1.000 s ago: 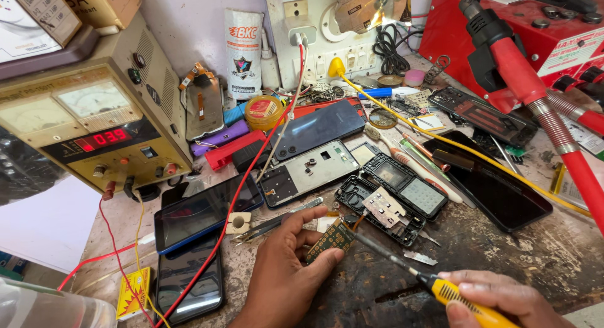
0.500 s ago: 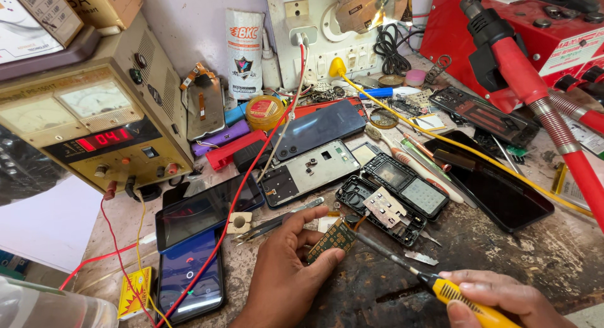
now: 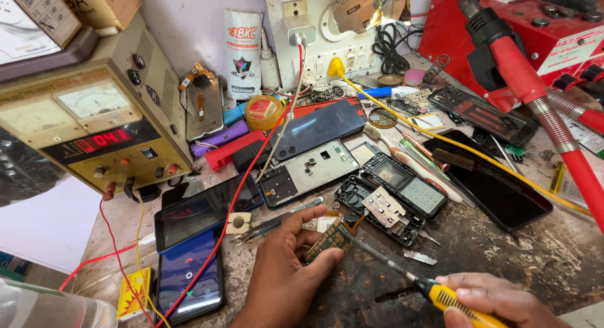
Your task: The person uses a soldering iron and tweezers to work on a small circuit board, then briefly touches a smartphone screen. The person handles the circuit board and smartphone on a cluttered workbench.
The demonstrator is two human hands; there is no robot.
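Scuffed workbench (image 3: 503, 252), phones (image 3: 189, 277), tweezers (image 3: 277, 222)

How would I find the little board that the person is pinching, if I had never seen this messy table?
Start at the big beige power supply box with dials on the left, then drop to the near edge, where the left hand rests on the worn dark tabletop. The small green circuit board dotted with gold pads sits between its fingertips. It alone is met by the tip of the yellow-handled screwdriver held in the right hand.

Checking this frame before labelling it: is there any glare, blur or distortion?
Head view: sharp at the circuit board held by the left hand; glare on the foil-like object up top; straight edges bow near the frame borders; the clear container at bottom left is blurred.
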